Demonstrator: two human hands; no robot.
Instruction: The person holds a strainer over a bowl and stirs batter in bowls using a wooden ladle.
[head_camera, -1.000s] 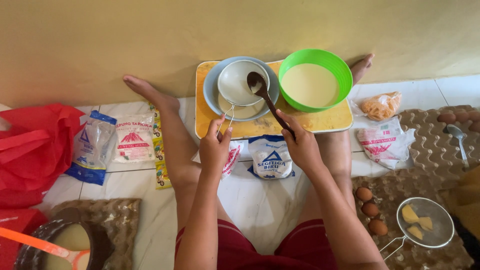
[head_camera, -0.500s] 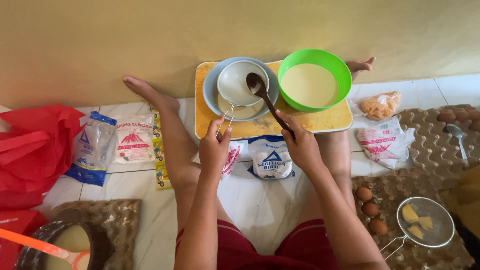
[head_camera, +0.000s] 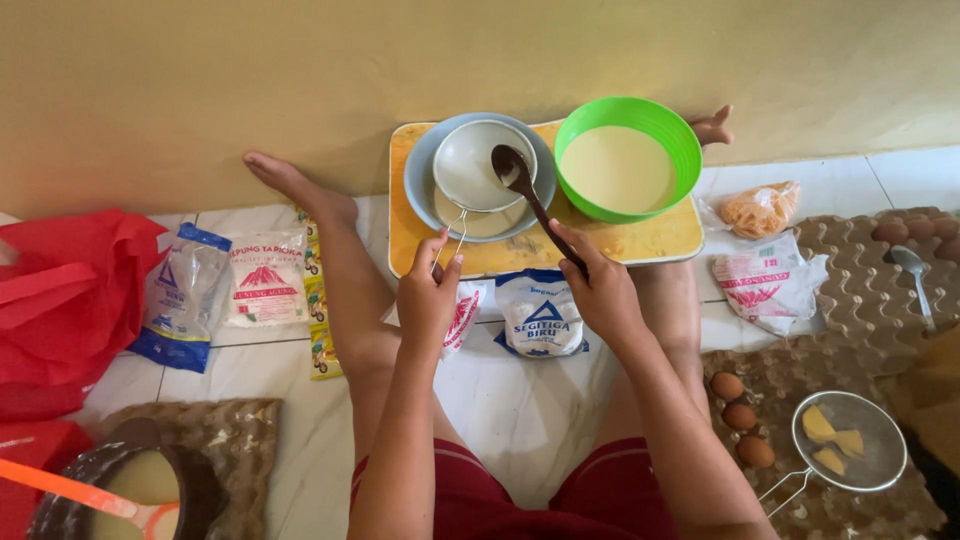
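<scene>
from the head view, looking straight down: the left hand (head_camera: 428, 300) has its fingers curled shut round the wire handle of a metal sieve (head_camera: 484, 163), which sits in a blue-grey bowl (head_camera: 420, 190) on a yellow tray (head_camera: 640, 240) against the wall. the right hand (head_camera: 600, 290) is wrapped tight round the stem of a dark ladle (head_camera: 512, 166), its scoop lying inside the sieve with pale batter in it. just beside, touching the bowl, a green bowl (head_camera: 680, 150) full of cream batter. between the wrists, a white and blue flour bag (head_camera: 542, 318) on the floor tiles. off to the right, brown eggs (head_camera: 742, 416) on a carton tray beside a second strainer (head_camera: 850, 440) holding yellow pieces.
</scene>
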